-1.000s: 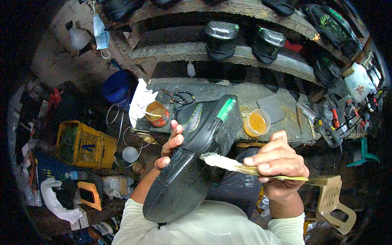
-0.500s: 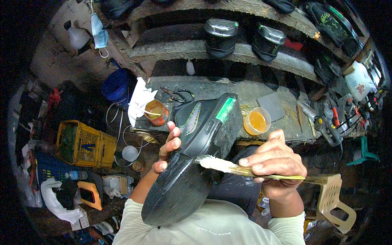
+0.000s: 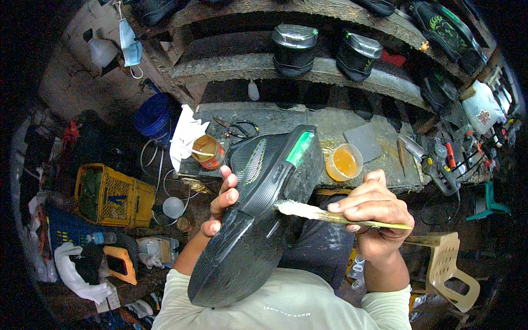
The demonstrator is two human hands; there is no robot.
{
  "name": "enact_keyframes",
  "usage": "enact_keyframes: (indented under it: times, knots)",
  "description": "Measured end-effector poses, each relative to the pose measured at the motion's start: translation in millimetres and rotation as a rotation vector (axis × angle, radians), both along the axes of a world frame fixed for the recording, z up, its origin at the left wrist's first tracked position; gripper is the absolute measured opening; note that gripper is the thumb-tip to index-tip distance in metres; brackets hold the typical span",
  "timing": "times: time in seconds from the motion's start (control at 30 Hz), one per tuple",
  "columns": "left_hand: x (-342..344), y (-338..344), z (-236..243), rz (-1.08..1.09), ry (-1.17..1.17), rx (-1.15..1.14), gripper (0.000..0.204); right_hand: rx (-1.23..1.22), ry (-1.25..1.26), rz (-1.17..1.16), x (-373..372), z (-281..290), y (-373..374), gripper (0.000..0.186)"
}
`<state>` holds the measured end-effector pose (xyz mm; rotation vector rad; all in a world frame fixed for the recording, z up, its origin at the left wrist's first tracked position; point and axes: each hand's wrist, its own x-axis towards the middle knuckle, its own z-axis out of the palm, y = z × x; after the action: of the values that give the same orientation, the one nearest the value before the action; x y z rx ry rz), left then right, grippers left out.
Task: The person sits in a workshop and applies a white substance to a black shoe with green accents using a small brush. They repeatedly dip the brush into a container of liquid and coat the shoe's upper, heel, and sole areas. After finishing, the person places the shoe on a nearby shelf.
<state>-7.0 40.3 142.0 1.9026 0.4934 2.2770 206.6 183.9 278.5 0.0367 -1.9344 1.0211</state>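
Note:
A black shoe (image 3: 242, 247) with a mesh upper and a green strip at its heel is tilted sole-out in front of my chest. My left hand (image 3: 223, 201) grips it from the left, fingertips along the upper. My right hand (image 3: 379, 214) is closed on a brush (image 3: 308, 210) with white, coated bristles, whose tip touches the shoe's side near the sole. Beyond, on the bench (image 3: 297, 118), stand a cup of amber liquid (image 3: 344, 162) and a red can (image 3: 208, 153) with a stick and white paper beside it.
Shelves (image 3: 231, 66) hold black shoes across the top. Tools (image 3: 451, 159) crowd the bench's right end. A blue bucket (image 3: 151, 118) and yellow crate (image 3: 113, 195) are at left, a beige plastic chair (image 3: 443, 264) at lower right, scissors (image 3: 239, 127) behind the shoe.
The brush tip has shifted slightly along the shoe, now a little higher and farther right than half a second ago. The shoe stays in my left hand with little movement.

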Motion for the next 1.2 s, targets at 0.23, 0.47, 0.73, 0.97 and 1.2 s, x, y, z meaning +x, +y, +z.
enact_keyframes:
  times: [0.23, 0.47, 0.73, 0.97, 1.2]
  knots:
    - [18, 0, -15, 0.318, -0.024, -0.028, 0.047, 0.023, -0.001, -0.064, 0, -2, 1, 0.015]
    - [29, 26, -43, 0.536, -0.211, 0.174, 0.050, 0.017, -0.032, 0.061, 5, 3, -3, 0.012]
    - [3, 0, -38, -0.088, -0.127, -0.031, 0.052, -0.095, 0.062, -0.084, -7, -19, 12, 0.016]
    - [12, 17, -30, 0.178, -0.062, 0.049, 0.056, -0.118, 0.048, -0.042, -4, -21, 7, 0.016]
    - [6, 13, -23, 0.044, -0.074, -0.047, 0.058, -0.119, 0.070, -0.113, -12, -28, 15, 0.015]
